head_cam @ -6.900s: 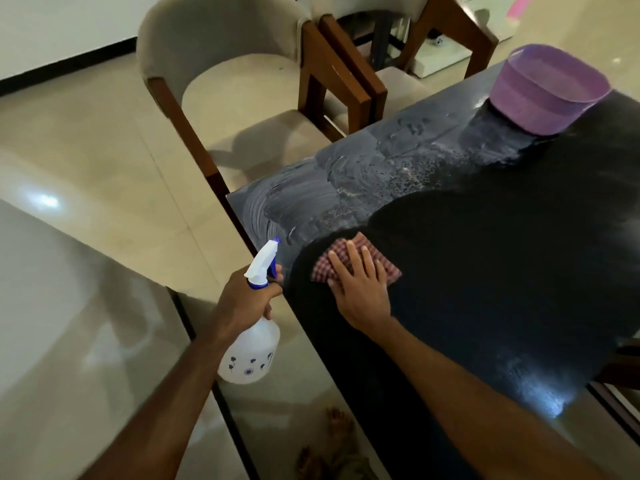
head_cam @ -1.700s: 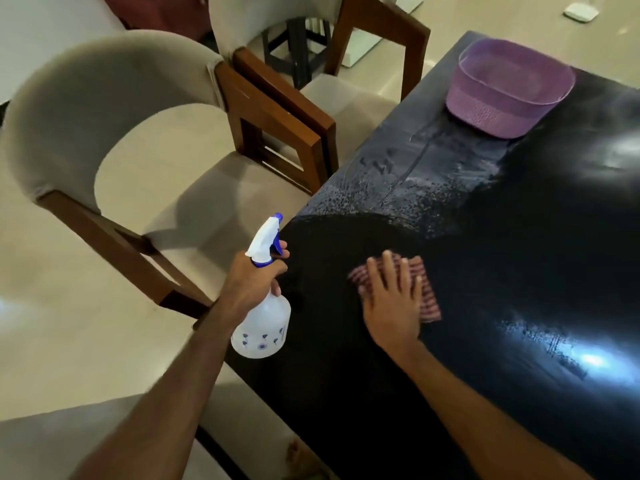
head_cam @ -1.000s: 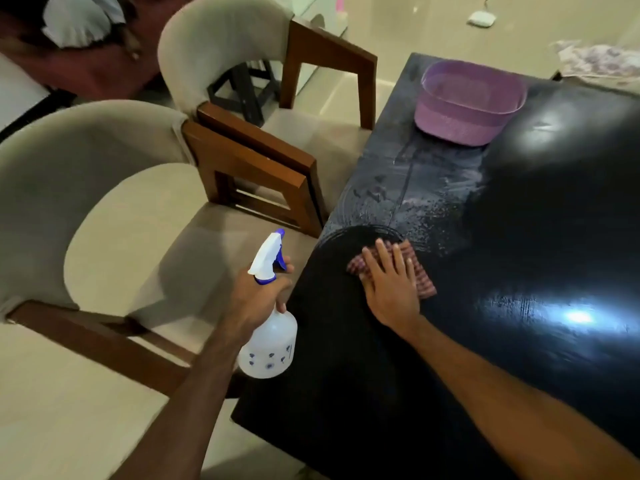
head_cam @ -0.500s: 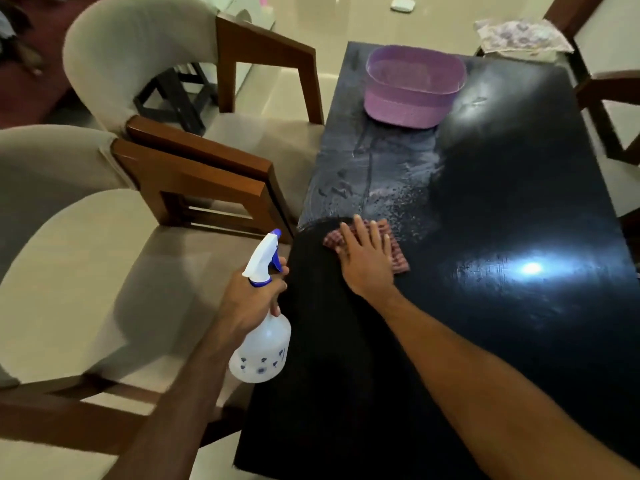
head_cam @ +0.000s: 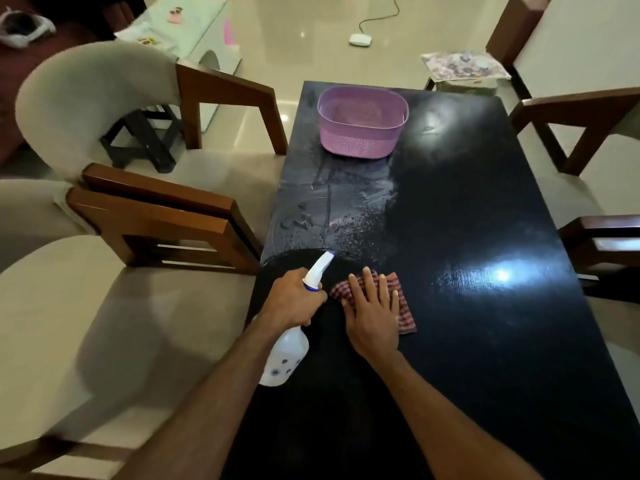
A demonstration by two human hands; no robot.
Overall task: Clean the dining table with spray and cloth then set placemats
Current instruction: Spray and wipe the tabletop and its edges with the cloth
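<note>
The left hand (head_cam: pixel 294 301) grips the neck of the one spray bottle (head_cam: pixel 289 348), nozzle aimed forward over the black bench (head_cam: pixel 485 323). The right hand (head_cam: pixel 372 315) lies flat, fingers straight, pressing the one checked cloth (head_cam: pixel 403 306). One purple basket (head_cam: pixel 362 121) stands at the far end, beyond wet streaks. Half a second ago the bottle hung off the bench's left edge; now it is over the top, just beside the cloth.

Bare forearms (no sleeves, no gloves)
</note>
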